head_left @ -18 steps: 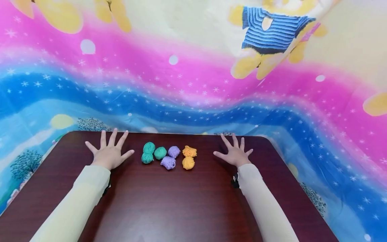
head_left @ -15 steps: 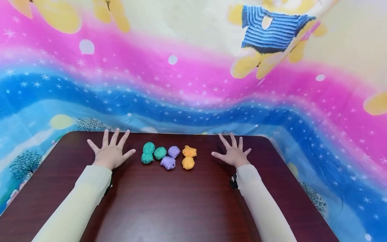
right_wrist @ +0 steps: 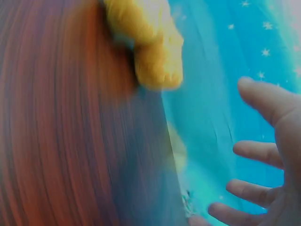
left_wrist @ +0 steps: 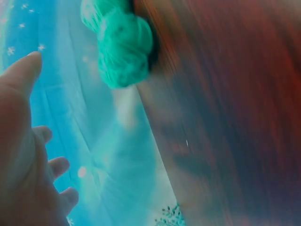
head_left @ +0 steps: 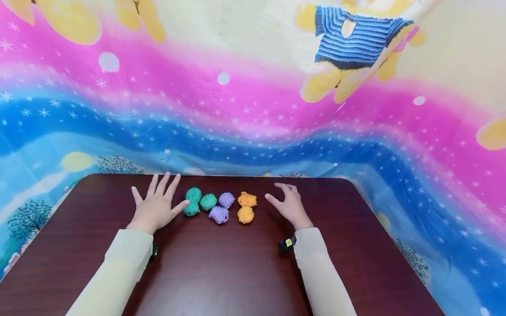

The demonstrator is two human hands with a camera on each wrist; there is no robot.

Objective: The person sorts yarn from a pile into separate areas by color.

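In the head view, small balls of yarn lie in a cluster near the table's far edge. Three are green [head_left: 208, 202], two purple [head_left: 219, 214] and two orange [head_left: 246, 214]. My left hand [head_left: 155, 211] has its fingers spread left of the green yarn balls. Its thumb tip overlaps one green ball there; the left wrist view shows the thumb apart from the green yarn [left_wrist: 124, 52]. Right of the orange balls is my right hand [head_left: 291, 207], fingers slightly bent and holding nothing. In the right wrist view its thumb stands apart from the blurred orange yarn [right_wrist: 159, 61].
The dark reddish-brown wooden table [head_left: 221, 272] has rounded far corners. A printed cloth [head_left: 253, 101] with bears and snowflakes hangs behind it and along the sides. A black wrist strap with a small device [head_left: 287, 243] sits at the right cuff.
Both hands have moved inward towards the yarn balls. The right hand's fingers have gone from spread to slightly bent. The yarn balls have stayed in place.
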